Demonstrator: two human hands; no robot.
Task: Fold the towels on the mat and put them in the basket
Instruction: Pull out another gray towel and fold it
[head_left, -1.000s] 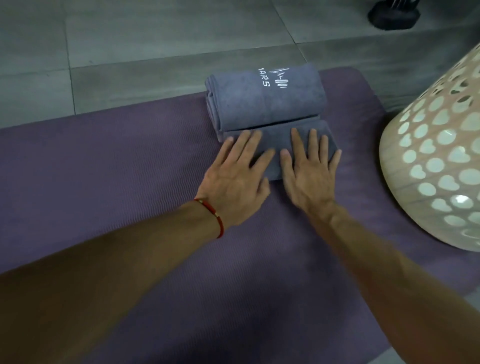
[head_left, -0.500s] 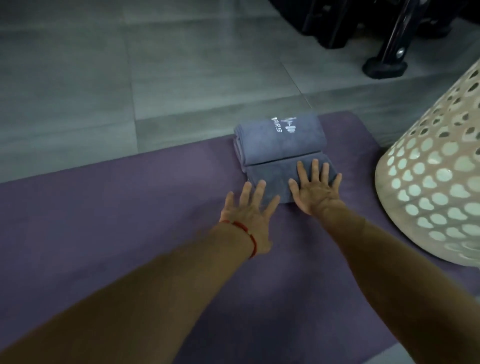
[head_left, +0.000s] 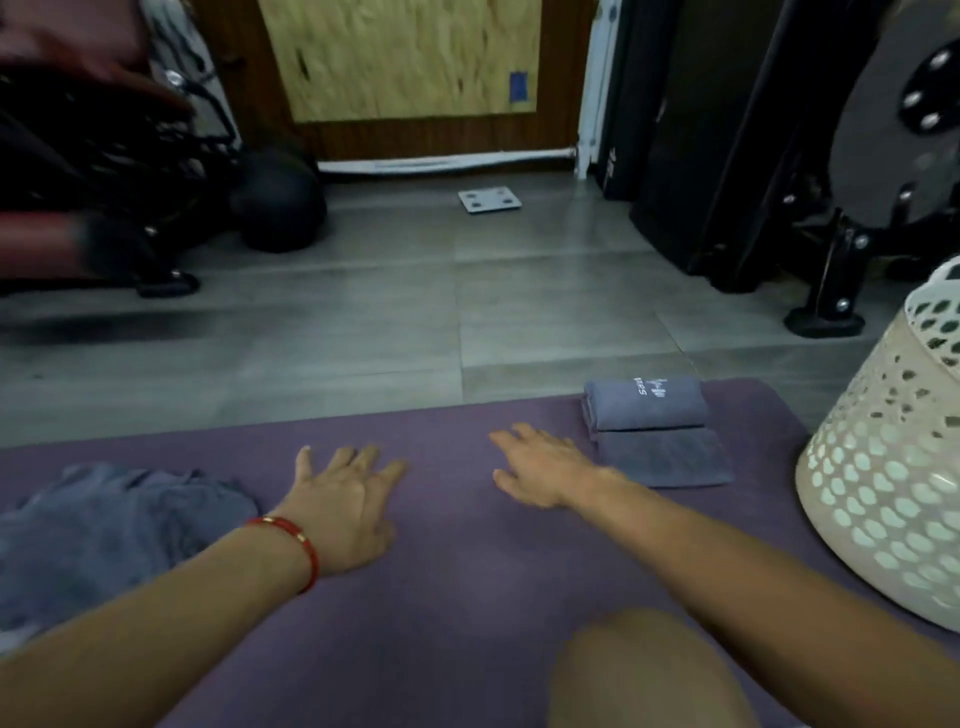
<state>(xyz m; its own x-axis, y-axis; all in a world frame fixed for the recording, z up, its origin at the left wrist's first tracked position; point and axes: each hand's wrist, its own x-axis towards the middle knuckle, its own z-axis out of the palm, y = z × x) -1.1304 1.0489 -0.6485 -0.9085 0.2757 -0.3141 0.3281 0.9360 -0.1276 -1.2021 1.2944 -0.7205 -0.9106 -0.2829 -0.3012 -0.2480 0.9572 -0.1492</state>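
On mat (head_left: 467, 597): folded towel (head_left: 647, 402), white logo lettering, illegible.

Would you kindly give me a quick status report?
Left hand, right hand open, empty. Folded towels on mat beside basket. Crumpled towel left, unfolded.

Basket (head_left: 883, 483) cut off by right edge; interior not visible. Unfolded towel (head_left: 104, 525) cropped at left edge, partly hidden behind left forearm. Printed lettering on folded towel (head_left: 647, 402) too small to read. Exercise equipment (head_left: 88, 156) at upper left motion-blurred, unidentifiable.
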